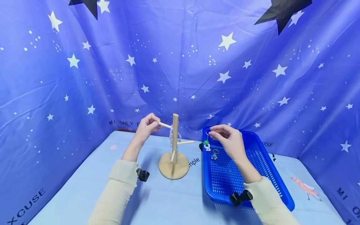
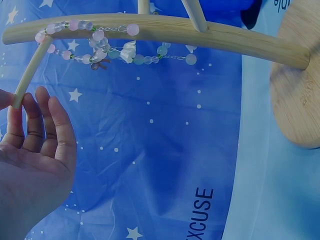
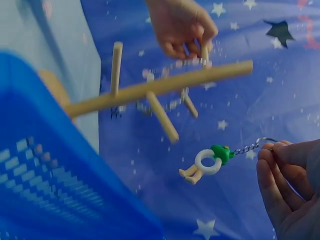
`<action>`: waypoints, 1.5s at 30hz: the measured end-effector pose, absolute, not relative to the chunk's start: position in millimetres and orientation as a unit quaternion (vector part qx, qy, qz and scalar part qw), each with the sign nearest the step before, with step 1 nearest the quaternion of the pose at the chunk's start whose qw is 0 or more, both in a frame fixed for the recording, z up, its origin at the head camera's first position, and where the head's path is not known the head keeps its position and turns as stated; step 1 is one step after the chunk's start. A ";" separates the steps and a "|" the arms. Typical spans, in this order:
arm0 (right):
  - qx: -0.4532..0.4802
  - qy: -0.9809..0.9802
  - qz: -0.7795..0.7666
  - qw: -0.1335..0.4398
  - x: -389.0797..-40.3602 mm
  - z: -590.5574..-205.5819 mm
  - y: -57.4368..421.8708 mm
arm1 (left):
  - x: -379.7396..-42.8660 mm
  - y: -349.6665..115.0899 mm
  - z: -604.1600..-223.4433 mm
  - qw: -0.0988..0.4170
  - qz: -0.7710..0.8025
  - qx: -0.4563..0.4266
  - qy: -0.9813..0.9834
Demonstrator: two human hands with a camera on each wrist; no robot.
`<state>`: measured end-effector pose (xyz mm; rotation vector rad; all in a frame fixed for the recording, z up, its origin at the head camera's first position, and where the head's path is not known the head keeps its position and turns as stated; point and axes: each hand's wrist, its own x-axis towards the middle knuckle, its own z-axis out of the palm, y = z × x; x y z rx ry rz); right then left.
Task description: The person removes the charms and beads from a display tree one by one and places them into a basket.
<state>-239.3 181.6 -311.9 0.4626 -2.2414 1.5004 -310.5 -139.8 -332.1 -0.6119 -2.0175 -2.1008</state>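
My left hand [image 1: 148, 126] pinches the tip of an upper peg [image 2: 31, 70] on a wooden stand [image 1: 175, 134] with a round base [image 1: 166, 167]. Beaded bracelets [image 2: 100, 42] in pink, clear and blue hang on that peg beside the post. Over the left edge of a blue basket [image 1: 206, 184], my right hand [image 1: 229, 140] pinches the metal ring of a keychain [image 1: 207, 145]. From its short chain dangles a figure [image 3: 207, 160] with a green top, a white ring and two legs. Another keychain, a small blue figure [image 1: 214, 155] with a ring, lies in the basket.
Lower pegs [image 1: 185, 142] stick out from the post to the right and toward me. The basket stands right of the stand on a light blue cloth [image 1: 168, 200]. A blue curtain [image 1: 180, 62] with stars hangs behind and at both sides.
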 end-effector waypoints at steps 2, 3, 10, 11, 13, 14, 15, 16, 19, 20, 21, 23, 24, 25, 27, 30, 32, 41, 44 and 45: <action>0.159 -0.807 0.531 0.201 -243.7 -312.8 186.3 | -310.1 -140.3 -333.6 0.084 -0.705 -0.204 -0.674; 0.156 -0.810 0.529 0.199 -245.6 -313.6 188.6 | -309.8 -140.9 -334.7 0.084 -0.705 -0.202 -0.675; 0.135 -0.822 0.514 0.204 -256.5 -320.1 204.7 | -309.1 -141.8 -338.7 0.076 -0.704 -0.201 -0.677; 0.135 -0.823 0.512 0.207 -258.6 -320.4 207.1 | -309.7 -141.5 -338.3 0.077 -0.703 -0.203 -0.677; 0.133 -0.824 0.508 0.213 -263.8 -321.1 211.9 | -311.3 -141.6 -337.4 0.080 -0.701 -0.207 -0.677; 0.133 -0.824 0.507 0.215 -266.5 -321.3 214.3 | -311.9 -141.6 -336.7 0.082 -0.701 -0.209 -0.677; 0.131 -0.824 0.506 0.216 -268.7 -321.2 216.6 | -312.5 -141.6 -336.1 0.081 -0.702 -0.211 -0.676; 0.128 -0.826 0.504 0.218 -270.5 -322.5 219.6 | -312.8 -141.2 -336.0 0.079 -0.702 -0.212 -0.676; 0.115 -0.832 0.495 0.221 -275.1 -326.0 227.7 | -312.9 -140.6 -335.7 0.072 -0.702 -0.215 -0.675; 0.110 -0.834 0.492 0.222 -276.5 -327.0 230.2 | -312.9 -140.9 -335.7 0.070 -0.702 -0.216 -0.675; 0.106 -0.837 0.488 0.223 -278.1 -328.3 232.7 | -313.0 -141.4 -335.7 0.067 -0.703 -0.217 -0.674; 0.097 -0.842 0.481 0.222 -281.4 -331.2 237.2 | -312.9 -142.9 -335.5 0.064 -0.703 -0.215 -0.675; 0.093 -0.844 0.479 0.221 -282.9 -332.7 239.3 | -312.9 -143.9 -335.3 0.062 -0.703 -0.214 -0.676; 0.089 -0.848 0.475 0.218 -284.5 -334.4 241.5 | -312.6 -145.0 -334.7 0.060 -0.701 -0.214 -0.677; 0.081 -0.853 0.470 0.211 -286.6 -337.9 246.1 | -312.1 -147.5 -333.3 0.055 -0.699 -0.212 -0.681; 0.072 -0.859 0.466 0.198 -289.4 -343.6 253.7 | -312.0 -152.1 -330.8 0.048 -0.688 -0.216 -0.691; 0.063 -0.863 0.463 0.189 -289.2 -347.2 260.2 | -313.4 -153.9 -329.5 0.044 -0.677 -0.222 -0.701; 0.048 -0.866 0.479 0.133 -284.6 -352.1 276.4 | -317.9 -165.3 -323.5 0.021 -0.622 -0.229 -0.748; 0.057 -0.862 0.491 0.111 -284.1 -352.1 279.0 | -319.8 -170.2 -320.7 0.014 -0.606 -0.234 -0.760; 0.061 -0.861 0.495 0.102 -283.9 -352.4 280.0 | -320.4 -171.4 -320.0 0.013 -0.600 -0.234 -0.765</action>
